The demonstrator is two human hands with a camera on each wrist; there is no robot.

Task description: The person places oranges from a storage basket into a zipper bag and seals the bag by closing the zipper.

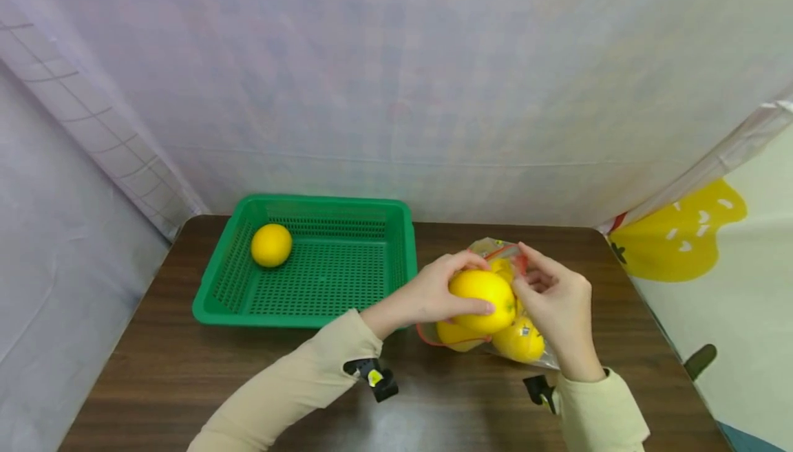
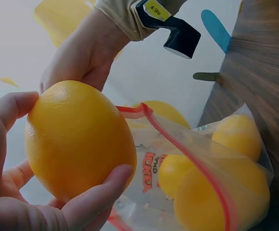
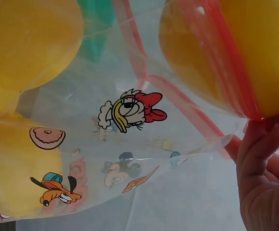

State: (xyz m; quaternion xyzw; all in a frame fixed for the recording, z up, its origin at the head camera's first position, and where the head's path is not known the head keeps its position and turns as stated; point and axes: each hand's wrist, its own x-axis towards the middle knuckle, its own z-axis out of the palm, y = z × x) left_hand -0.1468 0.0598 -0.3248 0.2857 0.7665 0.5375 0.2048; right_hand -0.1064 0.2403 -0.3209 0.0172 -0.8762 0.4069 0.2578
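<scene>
My left hand (image 1: 430, 292) holds a yellow orange (image 1: 482, 300), its thumb along the near side and the other fingers round the back. This orange is above the mouth of a clear zip bag (image 2: 151, 178) with a red edge and printed cartoon figures. At the bag's upper right corner, my right hand (image 1: 560, 304) pinches the red edge (image 3: 231, 72) between thumb and fingers. Several more oranges (image 1: 520, 339) lie inside the bag on the table. In the left wrist view, the bag's mouth gapes beside the held orange.
To the left stands a green perforated basket (image 1: 322, 319), with one orange (image 1: 271, 245) in its back left part. Basket and bag both rest on a dark wooden table (image 1: 149, 362). Pale curtains (image 1: 396, 94) hang behind and beside it.
</scene>
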